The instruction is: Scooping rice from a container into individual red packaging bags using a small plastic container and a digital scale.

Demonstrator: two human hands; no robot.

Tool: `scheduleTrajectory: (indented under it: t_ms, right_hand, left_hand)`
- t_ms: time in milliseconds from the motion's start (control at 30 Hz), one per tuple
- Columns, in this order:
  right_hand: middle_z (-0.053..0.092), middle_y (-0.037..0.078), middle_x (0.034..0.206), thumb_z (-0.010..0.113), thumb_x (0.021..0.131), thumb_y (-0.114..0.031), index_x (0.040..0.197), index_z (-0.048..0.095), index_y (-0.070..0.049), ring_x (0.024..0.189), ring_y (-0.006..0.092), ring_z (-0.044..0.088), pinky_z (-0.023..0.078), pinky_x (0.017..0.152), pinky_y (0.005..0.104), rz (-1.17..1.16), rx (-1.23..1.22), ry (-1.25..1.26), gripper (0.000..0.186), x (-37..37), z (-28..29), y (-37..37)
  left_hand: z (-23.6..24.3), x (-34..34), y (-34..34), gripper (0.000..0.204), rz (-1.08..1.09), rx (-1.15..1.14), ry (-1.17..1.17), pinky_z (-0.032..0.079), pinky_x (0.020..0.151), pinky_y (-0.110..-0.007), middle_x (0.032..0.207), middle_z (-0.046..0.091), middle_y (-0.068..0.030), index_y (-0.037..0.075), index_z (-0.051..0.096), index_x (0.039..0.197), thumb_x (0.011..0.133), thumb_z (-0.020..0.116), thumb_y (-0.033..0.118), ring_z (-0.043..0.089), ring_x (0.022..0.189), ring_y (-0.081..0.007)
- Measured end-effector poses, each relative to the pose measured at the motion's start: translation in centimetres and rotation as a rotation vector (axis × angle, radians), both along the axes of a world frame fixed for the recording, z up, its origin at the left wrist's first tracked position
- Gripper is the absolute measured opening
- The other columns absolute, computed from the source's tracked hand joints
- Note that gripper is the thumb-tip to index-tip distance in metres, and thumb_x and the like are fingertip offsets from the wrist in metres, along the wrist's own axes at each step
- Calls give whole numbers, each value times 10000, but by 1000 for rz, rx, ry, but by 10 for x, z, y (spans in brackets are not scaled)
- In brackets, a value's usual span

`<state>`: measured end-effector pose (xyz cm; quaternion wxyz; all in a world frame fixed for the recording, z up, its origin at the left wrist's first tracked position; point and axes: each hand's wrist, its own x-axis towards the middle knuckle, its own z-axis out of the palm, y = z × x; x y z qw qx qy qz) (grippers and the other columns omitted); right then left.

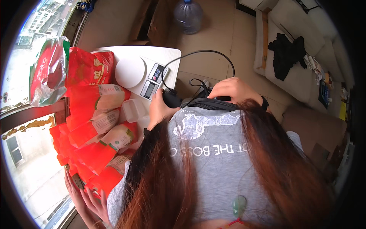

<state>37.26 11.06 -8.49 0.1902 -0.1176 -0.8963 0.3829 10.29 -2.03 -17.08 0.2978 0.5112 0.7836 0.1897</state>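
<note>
My left hand (159, 110) is closed around a rounded black object (171, 98), held just in front of my waist beside the table edge. What kind of object it is, I cannot make out. Close to it, a black cable (213, 51) arches over the floor and curls back toward my waist. My right hand (234, 91) rests with curled fingers at the top of a black waist bag (213, 104). Its fingertips go down behind the bag's edge, so anything they grip is hidden.
A white table (167, 55) carries a kitchen scale (131, 72), clear plastic containers (133, 110), several red packets (103, 154) and a large red bag (91, 68). Another person's hand (91, 202) touches the packets. A water jug (188, 17) and a sofa (289, 82) stand beyond.
</note>
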Motion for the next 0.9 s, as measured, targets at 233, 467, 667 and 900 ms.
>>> scheduleTrajectory:
  t_ms: [233, 467, 667, 900]
  right_hand:
    - [689, 124, 955, 696, 758, -80, 968, 695, -11, 861, 293, 670, 536, 745, 366, 217, -180, -68, 221, 3, 15, -1]
    - [694, 142, 904, 683, 787, -99, 937, 684, 25, 857, 288, 685, 542, 730, 349, 242, -425, -131, 194, 19, 22, -7]
    - [653, 178, 983, 636, 881, -249, 1018, 628, 45, 906, 311, 623, 500, 800, 367, -312, -476, -237, 325, -18, 14, 5]
    - [633, 176, 979, 602, 834, -240, 981, 621, 19, 937, 364, 618, 505, 806, 426, 86, 110, -681, 299, -30, -12, 28]
  left_hand:
    - [36, -1, 30, 796, -81, 226, -177, 495, 857, -354, 977, 625, -169, -12, 498, 1204, 525, 840, 223, 625, 926, -258]
    - [91, 5, 76, 745, -239, 370, -392, 512, 820, -354, 942, 647, -177, -14, 537, 1143, 507, 839, 228, 652, 881, -288]
    - [92, 23, 80, 764, -410, 427, -318, 515, 810, -354, 953, 645, -193, 5, 527, 1163, 501, 846, 214, 661, 901, -318]
    - [91, 11, 92, 809, -520, 180, -405, 521, 821, -371, 950, 661, -221, 7, 503, 1192, 518, 872, 261, 678, 902, -343]
